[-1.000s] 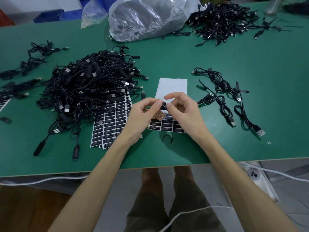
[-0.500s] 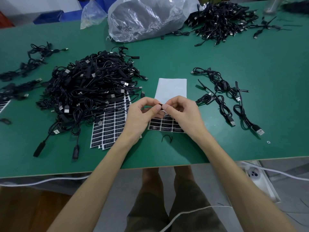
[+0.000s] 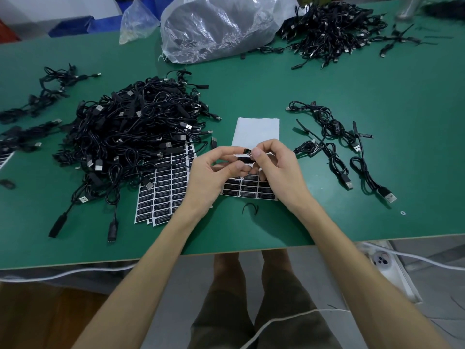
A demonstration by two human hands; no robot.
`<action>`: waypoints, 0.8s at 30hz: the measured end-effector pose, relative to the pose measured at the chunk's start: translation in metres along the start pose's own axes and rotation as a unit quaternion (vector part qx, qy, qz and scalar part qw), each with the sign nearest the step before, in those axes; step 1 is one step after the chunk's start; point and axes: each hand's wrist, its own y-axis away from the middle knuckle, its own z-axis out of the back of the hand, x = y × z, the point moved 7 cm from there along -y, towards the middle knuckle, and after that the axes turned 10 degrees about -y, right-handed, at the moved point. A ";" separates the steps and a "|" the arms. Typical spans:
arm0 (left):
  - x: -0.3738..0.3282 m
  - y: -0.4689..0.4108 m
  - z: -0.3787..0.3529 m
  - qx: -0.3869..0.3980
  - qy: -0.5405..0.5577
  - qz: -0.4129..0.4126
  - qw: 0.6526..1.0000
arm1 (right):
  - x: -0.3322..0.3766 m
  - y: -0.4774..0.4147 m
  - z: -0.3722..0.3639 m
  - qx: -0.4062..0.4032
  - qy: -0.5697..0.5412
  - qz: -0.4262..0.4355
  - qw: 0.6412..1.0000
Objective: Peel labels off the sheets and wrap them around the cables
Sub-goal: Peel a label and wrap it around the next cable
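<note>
Left hand (image 3: 211,176), right hand (image 3: 280,170) pinch black label (image 3: 244,159) ends above label sheet (image 3: 249,192); stretched flat, likely so adhesive cannot fold.

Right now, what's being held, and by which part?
A black label, pinched at its left end by the left hand, right end by the right hand.

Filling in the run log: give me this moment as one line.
stage: label peeled | left hand: pinches label | right hand: pinches label | label sheet: flat on table
</note>
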 end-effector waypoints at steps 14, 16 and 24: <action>-0.001 0.000 0.006 -0.017 0.018 -0.010 1.000 | 0.001 0.002 -0.003 0.019 -0.026 -0.008 0.999; -0.002 0.000 0.007 -0.019 0.013 -0.012 1.000 | 0.003 0.001 -0.002 0.025 -0.017 0.009 1.000; -0.004 0.002 0.005 -0.012 0.015 -0.021 1.000 | 0.004 0.001 0.000 0.021 -0.037 0.022 0.999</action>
